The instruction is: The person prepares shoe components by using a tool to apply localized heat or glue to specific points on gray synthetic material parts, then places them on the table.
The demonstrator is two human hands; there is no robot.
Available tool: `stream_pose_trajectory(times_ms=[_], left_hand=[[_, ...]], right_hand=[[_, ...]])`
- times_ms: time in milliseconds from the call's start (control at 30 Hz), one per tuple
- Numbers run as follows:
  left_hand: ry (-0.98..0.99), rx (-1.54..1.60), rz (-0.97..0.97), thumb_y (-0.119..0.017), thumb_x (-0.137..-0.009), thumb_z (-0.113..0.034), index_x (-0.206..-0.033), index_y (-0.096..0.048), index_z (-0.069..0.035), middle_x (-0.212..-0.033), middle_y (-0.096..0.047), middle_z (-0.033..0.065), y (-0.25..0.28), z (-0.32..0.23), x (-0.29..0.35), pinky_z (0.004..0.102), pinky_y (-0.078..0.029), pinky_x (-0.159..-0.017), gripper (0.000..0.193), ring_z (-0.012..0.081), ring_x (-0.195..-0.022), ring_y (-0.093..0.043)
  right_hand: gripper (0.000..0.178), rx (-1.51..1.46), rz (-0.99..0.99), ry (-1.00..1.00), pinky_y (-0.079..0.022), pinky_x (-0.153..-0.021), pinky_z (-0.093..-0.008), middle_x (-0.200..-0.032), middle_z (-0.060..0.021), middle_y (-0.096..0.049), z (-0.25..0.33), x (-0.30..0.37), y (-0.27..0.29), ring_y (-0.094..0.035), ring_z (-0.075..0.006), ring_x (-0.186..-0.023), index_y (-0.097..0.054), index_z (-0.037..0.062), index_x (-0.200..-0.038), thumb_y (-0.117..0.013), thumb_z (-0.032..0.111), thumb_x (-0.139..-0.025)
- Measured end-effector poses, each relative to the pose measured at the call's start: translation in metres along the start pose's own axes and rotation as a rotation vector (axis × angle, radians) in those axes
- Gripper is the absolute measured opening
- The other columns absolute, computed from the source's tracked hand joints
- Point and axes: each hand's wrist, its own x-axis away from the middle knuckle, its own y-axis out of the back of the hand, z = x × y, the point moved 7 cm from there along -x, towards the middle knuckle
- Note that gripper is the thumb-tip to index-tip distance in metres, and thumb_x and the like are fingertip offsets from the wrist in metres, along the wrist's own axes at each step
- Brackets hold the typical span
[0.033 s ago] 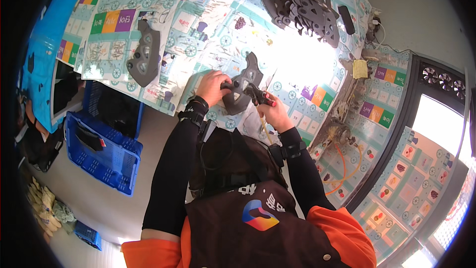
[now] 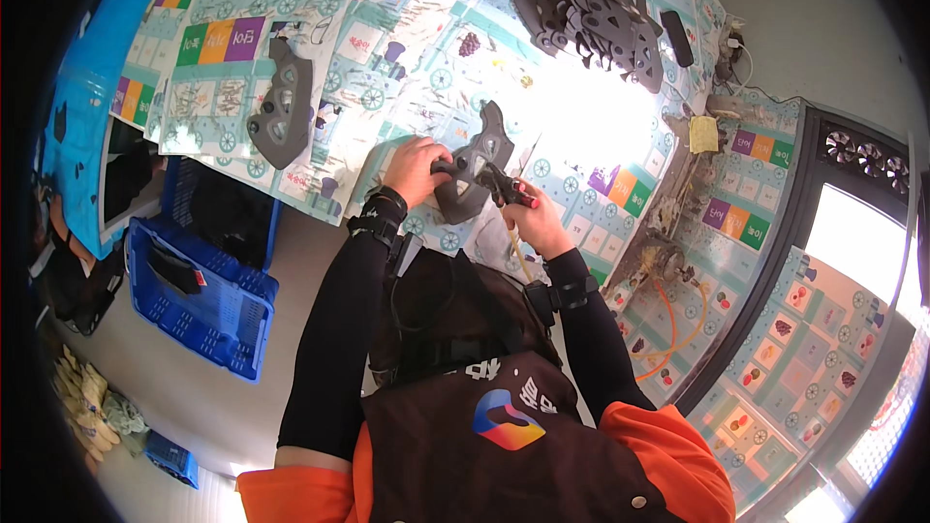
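Note:
On the patterned table covering lies a dark grey curved part with cut-out openings [image 2: 468, 196], near the table's front edge. My left hand [image 2: 417, 171] is closed on a dark knob-like end at its left side. In my right hand [image 2: 542, 223] is a small black hand tool with red parts [image 2: 504, 186], its tip against or just over the part's right side. A thin pale hose [image 2: 520, 250] hangs below that hand. To the left sits a similar grey part [image 2: 284, 107], apart from both hands. My fingertips are partly hidden.
A heap of similar grey parts [image 2: 591, 15] covers the far side of the table, with a dark block [image 2: 677, 39] beside it. Blue crates [image 2: 199, 305] stand on the floor at left. Orange tubing [image 2: 668, 329] hangs by the wall at right. Glare washes out the table's right side.

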Motion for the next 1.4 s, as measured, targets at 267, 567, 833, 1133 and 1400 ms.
stream_pose_trajectory(times_ms=[267,567,833,1133,1400], left_hand=[[0.001,-0.012,0.0,-0.089,-0.073,-0.011,-0.096,-0.072,-0.01,-0.088,-0.063,0.0054,0.001,-0.003,0.0,0.0406,-0.052,-0.083,0.029,0.027,-0.091,-0.064],[0.02,0.013,0.005,-0.089,-0.073,-0.009,-0.097,-0.072,-0.01,-0.093,-0.067,0.0046,0.0,0.002,0.001,0.0405,-0.052,-0.083,0.03,0.0272,-0.091,-0.064],[0.0,-0.005,0.01,-0.089,-0.073,-0.012,-0.099,-0.071,-0.01,-0.091,-0.066,0.006,0.001,-0.001,0.0,0.0418,-0.051,-0.084,0.032,0.0282,-0.091,-0.064],[-0.007,-0.019,0.015,-0.09,-0.073,-0.015,-0.099,-0.072,-0.01,-0.09,-0.066,0.0068,0.002,-0.001,0.002,0.0429,-0.051,-0.084,0.032,0.0289,-0.091,-0.063],[0.013,0.003,0.011,-0.089,-0.073,-0.011,-0.099,-0.072,-0.01,-0.091,-0.066,0.0067,-0.004,0.0,0.002,0.0415,-0.052,-0.085,0.031,0.0282,-0.091,-0.064]], right_hand=[[0.034,0.016,0.006,-0.024,-0.05,-0.063,-0.0345,-0.073,-0.007,-0.066,-0.016,0.004,-0.002,-0.064,-0.0174,-0.066,-0.066,-0.0011,-0.114,-0.062,0.012,-0.083],[0.037,0.0,0.001,-0.047,-0.051,-0.063,-0.0343,-0.072,-0.0078,-0.064,-0.007,0.004,-0.009,-0.062,-0.0162,-0.065,-0.066,-0.0013,-0.116,-0.062,0.009,-0.081],[0.037,0.039,0.022,-0.013,-0.052,-0.064,-0.0343,-0.073,-0.0086,-0.064,0.007,0.004,-0.014,-0.063,-0.0168,-0.065,-0.066,-0.0012,-0.116,-0.063,0.01,-0.081],[0.055,0.031,0.072,0.003,-0.053,-0.065,-0.0337,-0.078,-0.0106,-0.068,0.007,0.002,-0.02,-0.066,-0.0176,-0.067,-0.062,-0.0062,-0.134,-0.064,0.01,-0.081],[0.054,0.066,0.111,-0.027,-0.054,-0.067,-0.0349,-0.079,-0.0108,-0.069,-0.004,0.003,-0.02,-0.067,-0.0191,-0.068,-0.064,-0.0034,-0.133,-0.064,0.01,-0.08]])
